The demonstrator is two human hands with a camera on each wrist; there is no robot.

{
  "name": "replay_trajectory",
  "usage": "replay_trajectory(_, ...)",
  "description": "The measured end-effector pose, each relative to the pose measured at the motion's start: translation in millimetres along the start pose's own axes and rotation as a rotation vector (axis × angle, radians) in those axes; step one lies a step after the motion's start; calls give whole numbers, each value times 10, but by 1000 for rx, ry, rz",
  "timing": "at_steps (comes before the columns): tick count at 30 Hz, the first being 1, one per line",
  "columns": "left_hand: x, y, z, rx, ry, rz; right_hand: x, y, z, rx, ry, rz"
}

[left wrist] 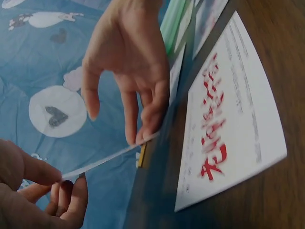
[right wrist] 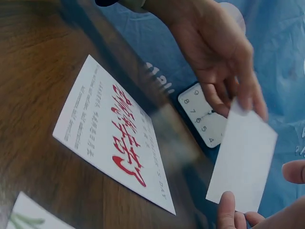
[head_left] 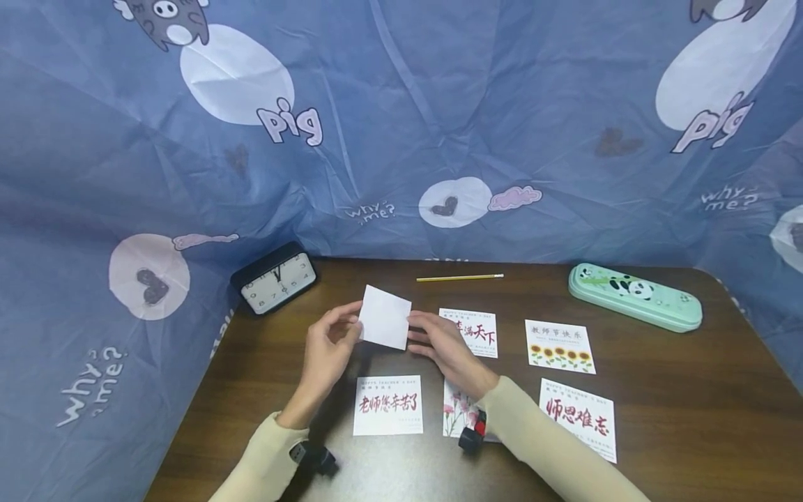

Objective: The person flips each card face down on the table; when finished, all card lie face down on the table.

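Observation:
A square white card [head_left: 385, 318], its visible face blank, is raised above the table. My left hand [head_left: 329, 348] pinches its left edge between thumb and fingers. The fingers of my right hand [head_left: 447, 348] touch the opposite edge, while the right thumb [right wrist: 294, 171] stands apart from the card. Below lies a card with red Chinese lettering [head_left: 388, 406], seen closer in the left wrist view. Under the right wrist is a card with pink flowers [head_left: 456, 411], partly hidden. Another red-lettered card [head_left: 483, 336] is partly covered by the right hand.
On the right lie a sunflower card [head_left: 558, 347] and a further red-lettered card [head_left: 580, 417]. A yellow pencil [head_left: 460, 278] lies at the back of the wooden table [head_left: 684, 390]. A black-framed clock [head_left: 276, 280] stands back left, a green panda case [head_left: 636, 298] back right. Blue cloth [head_left: 389, 139] hangs behind.

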State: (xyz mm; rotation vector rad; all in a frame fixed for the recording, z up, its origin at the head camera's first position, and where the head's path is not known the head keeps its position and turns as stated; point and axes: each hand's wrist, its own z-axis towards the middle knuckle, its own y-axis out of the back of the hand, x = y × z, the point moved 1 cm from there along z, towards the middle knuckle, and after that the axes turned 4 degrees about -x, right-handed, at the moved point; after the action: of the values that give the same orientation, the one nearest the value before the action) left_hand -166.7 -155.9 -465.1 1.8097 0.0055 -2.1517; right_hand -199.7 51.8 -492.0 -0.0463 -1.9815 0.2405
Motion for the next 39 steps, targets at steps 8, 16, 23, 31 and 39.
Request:
replay_trajectory(8, 126, 38, 45, -14, 4, 230, 10, 93, -14, -7, -5, -19)
replay_trajectory(16, 205, 44, 61, 62, 27, 383, 4, 138, -22, -24, 0, -5)
replay_trajectory(23, 236, 29, 59, 108, 85, 404, 16, 159, -48, -31, -7, -18)
replay_trajectory(31, 267, 5, 49, 131, 123, 398, -10, 175, -50, -42, -8, -12)
replay_trajectory(39, 292, 3, 29, 140, 131, 410, -23, 188, -56, -32, -3, -17)
